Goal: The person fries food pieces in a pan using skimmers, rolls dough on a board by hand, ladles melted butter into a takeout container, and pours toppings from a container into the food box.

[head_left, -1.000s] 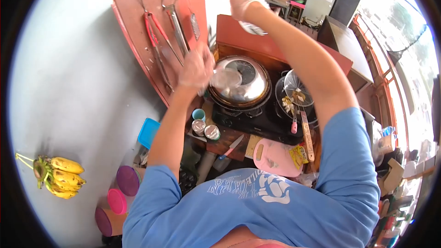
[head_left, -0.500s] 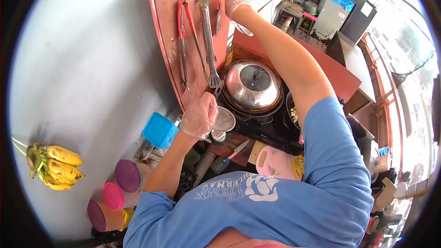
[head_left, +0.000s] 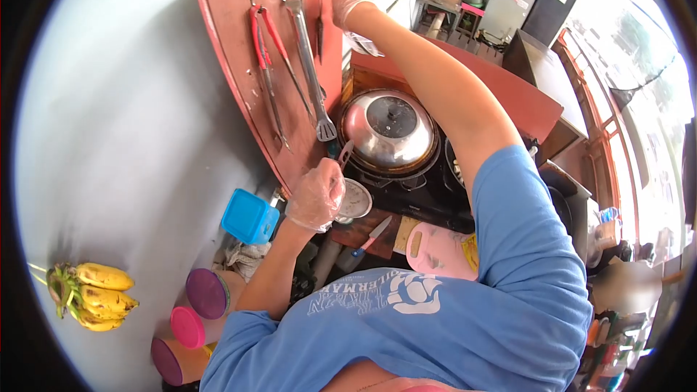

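My right hand (head_left: pixel 351 7), in a clear plastic glove, is raised beside the hooks on the reddish board. Its fingers are closed on a ladle-like utensil, whose pale handle end shows by a hook and whose shiny bowl (head_left: pixel 363 44) shows below the wrist. Lower down, my gloved left hand (head_left: pixel 317 194) is closed on a utensil with a slotted end (head_left: pixel 346 152) sticking up past the fingers. Beside that hand hang metal tongs (head_left: pixel 305 58) and red-handled tongs (head_left: pixel 265 51). A domed pan lid (head_left: pixel 390 131) covers a pan on the stove.
A round metal lid or plate (head_left: pixel 354 199) lies beside my left hand. Near my body are a knife (head_left: pixel 372 236) and a pink cutting board (head_left: pixel 435 250). To the left stand a blue-lidded container (head_left: pixel 249 215) and purple-lidded tubs (head_left: pixel 207 293). Bananas (head_left: pixel 102 297) hang on the wall.
The view has shifted, so the board and stove sit further left. Both hands stay closed in nearly the same places, and the slotted end above my left hand has turned slightly.
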### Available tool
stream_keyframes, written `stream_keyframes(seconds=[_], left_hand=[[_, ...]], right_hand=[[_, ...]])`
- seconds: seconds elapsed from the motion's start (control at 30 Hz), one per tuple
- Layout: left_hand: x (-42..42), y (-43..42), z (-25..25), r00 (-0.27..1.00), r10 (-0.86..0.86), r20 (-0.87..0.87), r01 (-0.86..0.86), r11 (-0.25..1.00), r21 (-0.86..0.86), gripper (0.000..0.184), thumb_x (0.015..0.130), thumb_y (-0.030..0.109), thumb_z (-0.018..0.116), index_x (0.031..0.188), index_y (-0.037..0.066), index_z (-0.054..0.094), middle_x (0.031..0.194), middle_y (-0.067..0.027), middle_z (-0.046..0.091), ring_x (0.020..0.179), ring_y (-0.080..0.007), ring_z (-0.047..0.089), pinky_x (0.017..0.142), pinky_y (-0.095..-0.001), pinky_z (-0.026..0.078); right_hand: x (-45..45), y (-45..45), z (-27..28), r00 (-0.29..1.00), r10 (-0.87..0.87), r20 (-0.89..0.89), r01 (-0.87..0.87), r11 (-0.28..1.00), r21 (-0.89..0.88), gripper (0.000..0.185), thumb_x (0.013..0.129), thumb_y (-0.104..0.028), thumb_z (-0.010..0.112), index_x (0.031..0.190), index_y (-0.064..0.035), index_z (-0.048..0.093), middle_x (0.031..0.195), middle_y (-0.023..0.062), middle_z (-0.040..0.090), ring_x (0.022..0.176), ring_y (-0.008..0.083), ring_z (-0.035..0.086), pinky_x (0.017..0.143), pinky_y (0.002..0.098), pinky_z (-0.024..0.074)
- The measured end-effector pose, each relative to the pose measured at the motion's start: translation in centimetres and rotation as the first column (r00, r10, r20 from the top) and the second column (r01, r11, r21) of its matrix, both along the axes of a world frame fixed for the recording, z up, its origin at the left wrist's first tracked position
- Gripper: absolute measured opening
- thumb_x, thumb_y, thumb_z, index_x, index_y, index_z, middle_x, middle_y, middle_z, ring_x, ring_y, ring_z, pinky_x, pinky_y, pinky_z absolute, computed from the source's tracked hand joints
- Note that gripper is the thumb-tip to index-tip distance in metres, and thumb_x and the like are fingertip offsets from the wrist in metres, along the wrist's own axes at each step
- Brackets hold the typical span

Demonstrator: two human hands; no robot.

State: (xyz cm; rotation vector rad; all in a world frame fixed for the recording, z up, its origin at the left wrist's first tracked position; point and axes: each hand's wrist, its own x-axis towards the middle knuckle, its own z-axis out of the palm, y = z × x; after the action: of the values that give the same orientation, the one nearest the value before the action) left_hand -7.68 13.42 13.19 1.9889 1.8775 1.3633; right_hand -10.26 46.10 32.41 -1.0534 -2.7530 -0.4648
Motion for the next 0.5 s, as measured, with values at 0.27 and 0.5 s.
stream_keyframes(seconds=[0.27, 0.5], left_hand=[[1.5, 1.1, -1.3, 0.979, -0.045, 0.197, 0.044, 0.999, 0.007, 0.041, 0.088, 0.0, 0.06, 0.127, 0.002, 0.048, 0.081, -0.0159, 0.061, 0.069, -0.0311, 0.063, 0.066, -0.0407, 0.051], [3.2, 5.3, -1.9, 0.99, -0.113, -0.089, 0.107, 0.992, -0.068, 0.026, 0.088, 0.005, 0.061, 0.114, 0.005, 0.058, 0.076, -0.0179, 0.064, 0.072, -0.0373, 0.064, 0.068, -0.0474, 0.051]], right_hand=[[18.1, -8.7, -0.1, 0.969, 0.167, -0.182, -0.191, 0.974, -0.123, 0.06, 0.094, -0.052, 0.046, 0.096, 0.0003, 0.074, 0.099, 0.0268, 0.071, 0.092, 0.0405, 0.071, 0.083, 0.0467, 0.0553], [51.2, -12.9, -16.4, 0.849, -0.405, 0.339, 0.503, 0.815, -0.288, 0.033, 0.097, -0.037, 0.048, 0.115, -0.0162, 0.065, 0.094, 0.0206, 0.068, 0.093, 0.0357, 0.068, 0.08, 0.0456, 0.0563]])
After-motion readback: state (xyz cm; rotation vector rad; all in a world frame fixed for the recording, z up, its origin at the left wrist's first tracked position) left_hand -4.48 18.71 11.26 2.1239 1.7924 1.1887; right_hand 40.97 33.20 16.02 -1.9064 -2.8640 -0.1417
